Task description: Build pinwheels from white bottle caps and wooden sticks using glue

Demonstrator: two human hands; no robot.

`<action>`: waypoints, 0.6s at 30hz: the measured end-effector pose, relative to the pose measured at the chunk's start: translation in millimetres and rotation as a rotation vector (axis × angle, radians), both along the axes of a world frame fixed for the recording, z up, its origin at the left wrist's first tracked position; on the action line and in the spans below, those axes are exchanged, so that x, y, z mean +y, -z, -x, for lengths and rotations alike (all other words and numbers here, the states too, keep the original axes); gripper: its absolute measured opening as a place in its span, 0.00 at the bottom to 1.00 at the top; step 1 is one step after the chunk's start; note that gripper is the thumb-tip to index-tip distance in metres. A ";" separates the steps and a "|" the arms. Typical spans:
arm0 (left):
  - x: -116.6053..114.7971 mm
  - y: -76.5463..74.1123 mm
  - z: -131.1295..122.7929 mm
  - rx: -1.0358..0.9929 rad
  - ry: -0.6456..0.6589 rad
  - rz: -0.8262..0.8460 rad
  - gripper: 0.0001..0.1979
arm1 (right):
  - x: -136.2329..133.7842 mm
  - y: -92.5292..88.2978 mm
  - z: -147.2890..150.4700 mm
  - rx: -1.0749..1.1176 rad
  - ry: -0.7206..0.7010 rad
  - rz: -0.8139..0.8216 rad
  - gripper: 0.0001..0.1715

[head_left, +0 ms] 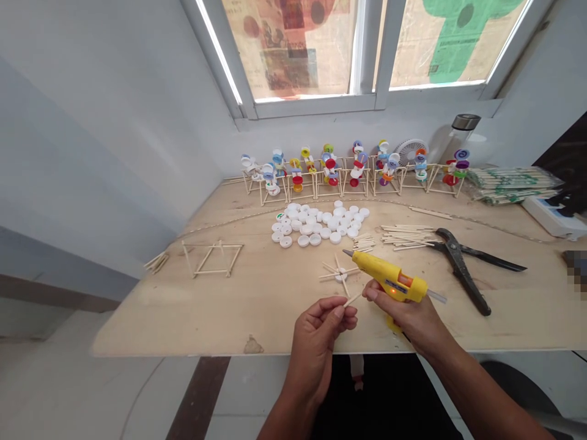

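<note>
My left hand [323, 324] pinches a short wooden stick [353, 300] near the table's front edge. In my right hand [413, 315] is a yellow hot glue gun [380, 272], its nozzle pointing up and left and a clear glue stick poking from its back. An orange light glows on its side. Just beyond my hands, a white bottle cap [340, 275] lies with several wooden sticks spreading from it like spokes. Part of it sits below the gun's nozzle. Farther back is a loose group of white bottle caps [316, 223].
Cut sticks [408, 235] lie beside black-handled pliers [463, 263] on the right. A stick frame [213, 260] stands at left. Along the wall are several stick stands with coloured caps [330, 171], a small fan [411, 153], a bottle [463, 137] and a white power strip [553, 217].
</note>
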State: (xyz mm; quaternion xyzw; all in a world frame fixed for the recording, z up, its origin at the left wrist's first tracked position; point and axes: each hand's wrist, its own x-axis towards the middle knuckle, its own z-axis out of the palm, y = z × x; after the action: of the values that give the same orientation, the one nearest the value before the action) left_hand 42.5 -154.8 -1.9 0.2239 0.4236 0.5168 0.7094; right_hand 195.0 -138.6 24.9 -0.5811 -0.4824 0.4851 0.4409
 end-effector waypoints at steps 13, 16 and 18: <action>-2.0 -0.3 -1.2 -0.035 -0.003 0.025 0.10 | -6.8 -8.7 3.7 -0.163 0.013 -0.086 0.12; -2.6 0.0 -1.7 -0.031 -0.009 0.027 0.10 | -6.8 -6.9 2.3 -0.204 -0.008 -0.103 0.13; -3.2 0.4 -2.0 -0.027 -0.012 0.029 0.10 | -7.0 -5.5 1.6 -0.216 -0.003 -0.113 0.13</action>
State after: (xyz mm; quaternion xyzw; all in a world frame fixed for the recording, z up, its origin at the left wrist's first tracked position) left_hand 44.5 -158.0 -2.4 0.2041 0.4228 0.5180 0.7150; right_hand 193.3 -145.5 30.4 -0.6036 -0.5543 0.3924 0.4177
